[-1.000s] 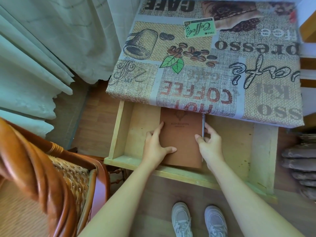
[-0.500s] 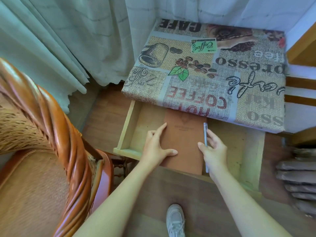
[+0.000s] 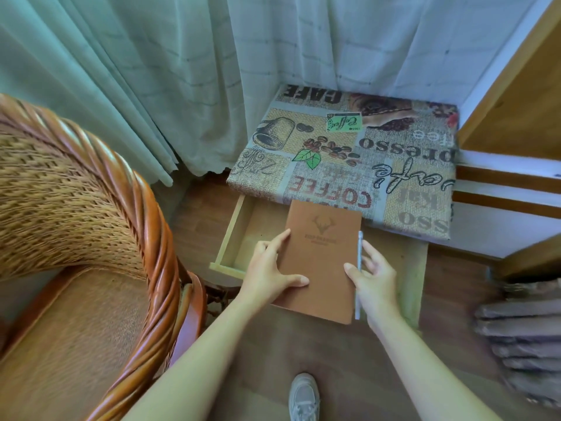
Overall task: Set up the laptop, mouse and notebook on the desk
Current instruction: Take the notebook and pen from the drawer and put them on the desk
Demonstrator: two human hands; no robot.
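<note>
A shoe (image 3: 303, 396) stands on the floor nearest. Beyond it, the left hand (image 3: 268, 276) grips the brown notebook (image 3: 321, 259) by its left edge, thumb on the cover. The right hand (image 3: 372, 276) holds its right edge and a pen (image 3: 359, 268). The notebook hangs over the open drawer (image 3: 239, 235), its far end overlapping the desk (image 3: 349, 159) beyond.

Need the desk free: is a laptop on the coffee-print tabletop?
No, the coffee-print tabletop carries no laptop, only its printed cover.
</note>
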